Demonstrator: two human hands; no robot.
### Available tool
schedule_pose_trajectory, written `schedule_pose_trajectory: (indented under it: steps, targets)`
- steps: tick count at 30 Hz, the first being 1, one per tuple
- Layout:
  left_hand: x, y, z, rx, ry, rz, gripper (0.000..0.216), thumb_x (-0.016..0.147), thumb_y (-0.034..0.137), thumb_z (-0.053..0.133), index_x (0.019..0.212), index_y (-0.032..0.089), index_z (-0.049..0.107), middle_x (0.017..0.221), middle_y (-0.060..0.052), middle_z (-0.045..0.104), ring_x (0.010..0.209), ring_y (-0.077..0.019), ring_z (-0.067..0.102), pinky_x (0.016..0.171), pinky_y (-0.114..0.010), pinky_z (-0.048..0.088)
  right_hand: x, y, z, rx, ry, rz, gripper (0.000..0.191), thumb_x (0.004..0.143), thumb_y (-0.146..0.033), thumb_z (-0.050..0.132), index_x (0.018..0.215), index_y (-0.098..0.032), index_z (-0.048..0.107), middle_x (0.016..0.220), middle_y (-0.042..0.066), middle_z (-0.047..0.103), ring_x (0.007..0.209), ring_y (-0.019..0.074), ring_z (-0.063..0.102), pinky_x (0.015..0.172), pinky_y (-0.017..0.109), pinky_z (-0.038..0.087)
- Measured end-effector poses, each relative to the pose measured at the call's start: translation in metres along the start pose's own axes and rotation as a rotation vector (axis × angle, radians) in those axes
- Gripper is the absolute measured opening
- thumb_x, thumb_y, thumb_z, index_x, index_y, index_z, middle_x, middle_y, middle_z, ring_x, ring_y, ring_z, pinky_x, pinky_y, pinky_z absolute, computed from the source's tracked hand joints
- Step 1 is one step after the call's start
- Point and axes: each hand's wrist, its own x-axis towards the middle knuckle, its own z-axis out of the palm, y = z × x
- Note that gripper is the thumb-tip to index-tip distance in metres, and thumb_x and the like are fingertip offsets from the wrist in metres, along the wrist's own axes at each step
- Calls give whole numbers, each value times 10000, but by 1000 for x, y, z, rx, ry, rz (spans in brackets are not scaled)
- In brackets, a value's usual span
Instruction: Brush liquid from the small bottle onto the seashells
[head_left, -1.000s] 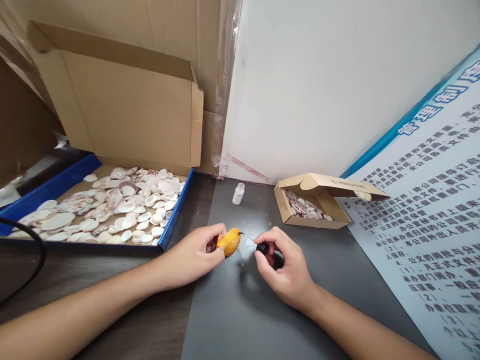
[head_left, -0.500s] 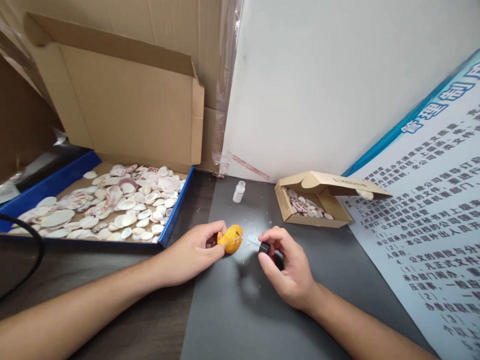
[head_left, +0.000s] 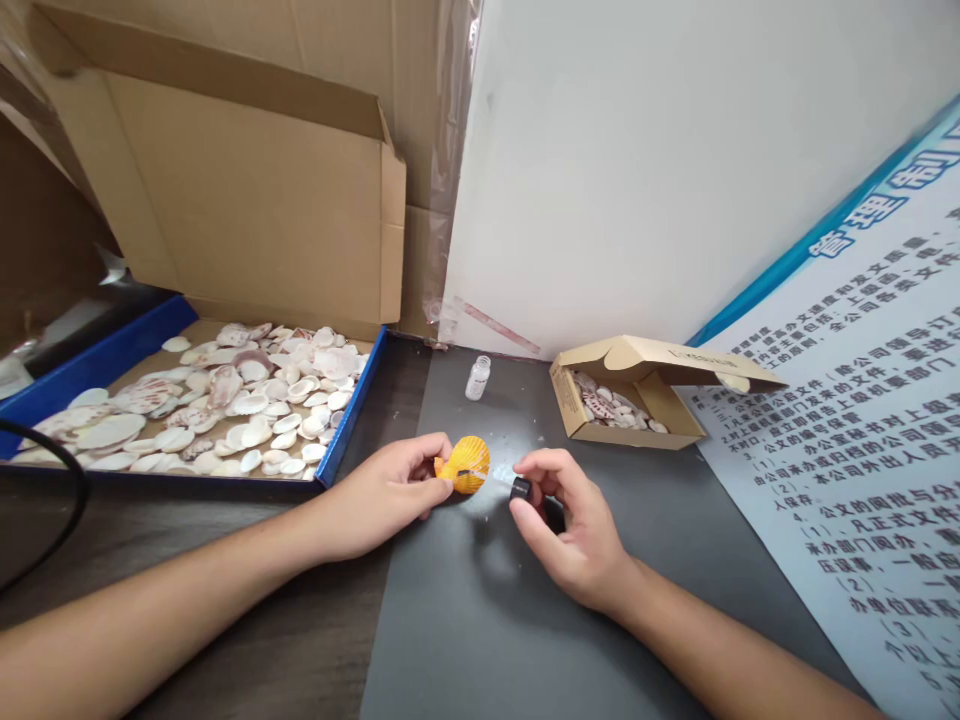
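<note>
My left hand [head_left: 394,490] pinches an orange scallop shell [head_left: 470,462] by its narrow hinge end, with the ribbed fan pointing right. Between the fingertips of my right hand [head_left: 577,530] is a black brush cap [head_left: 519,488]. Its thin, pale stem points left, and the tip appears to meet the shell's ribbed face, though the contact is too fine to be sure of. Just beyond the shell a small clear glass bottle [head_left: 477,380] with a white label stands upright, its mouth uncovered.
Many pale shells fill a blue-sided cardboard box [head_left: 352,420] at left, its lid raised. A smaller cardboard box [head_left: 637,436] of shells stands right of the bottle. Small whitish specks dot the grey mat [head_left: 465,620]. A black cable [head_left: 79,500] curves in at far left.
The brush cap has moved slightly left, closer to the shell. The shell is turned a little, its ribbed face showing more. The view has shifted slightly.
</note>
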Motion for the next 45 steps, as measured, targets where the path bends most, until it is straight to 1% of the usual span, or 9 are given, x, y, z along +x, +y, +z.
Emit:
schedule_pose_trajectory:
  steps: [4,9,15,20,25,28,31,38,45]
  targets:
    - [-1,1,-1,9,2,-11,221,830,406,549,788,201,479,643,73,437,583,-102,398,548,-241,293,1,0,0,-38,98,45,194,870,-163,567,1036,-243,505,688,-63,423,540,110,451,509,224,415]
    - [-1,3,0,-7,-12,-6,220,834,406,552,791,199,495,668,63,453,597,-106,414,554,-241,305,-1,2,0,30,14,-2,201,902,-175,527,1088,-250,505,676,-57,467,555,124,474,535,243,433]
    - [0,2,0,-2,-2,-1,216,824,396,550,771,205,466,663,68,438,594,-103,405,555,-241,298,1,1,0,-39,122,62,177,864,-170,578,1010,-242,509,682,-63,415,543,111,440,504,226,399]
    - [0,3,0,0,-1,-11,212,824,400,549,778,205,478,654,66,448,595,-107,412,554,-241,305,-1,3,0,24,37,20,185,907,-180,528,1076,-253,505,700,-56,461,571,120,465,539,237,421]
    - [-1,3,0,-12,-5,-6,209,828,398,549,786,207,477,637,68,448,582,-106,395,548,-240,298,0,2,0,-17,115,66,191,871,-169,576,1032,-246,507,695,-64,418,544,110,447,512,225,411]
    - [-1,2,-1,-14,-8,-1,216,833,398,555,778,206,471,649,66,450,588,-105,404,550,-240,298,-1,2,-1,-2,97,31,163,894,-182,530,1046,-241,519,699,-48,461,564,123,471,532,242,427]
    - [-1,1,-1,-19,-10,0,214,833,393,559,780,205,472,668,64,452,603,-106,417,557,-239,305,0,1,0,10,76,28,171,880,-185,547,1039,-242,521,686,-52,464,545,121,463,510,238,423]
    - [-1,-1,-1,-9,-6,6,171,839,345,539,774,208,458,664,73,436,595,-100,404,557,-241,298,5,-1,2,-45,214,101,130,871,-196,581,981,-239,529,703,-56,408,535,104,428,468,215,383]
    - [-2,0,-1,-8,-9,21,177,850,340,538,773,208,450,644,74,445,593,-100,396,560,-243,295,2,0,0,-54,137,30,183,865,-153,584,1013,-244,526,696,-62,430,549,107,448,519,224,411]
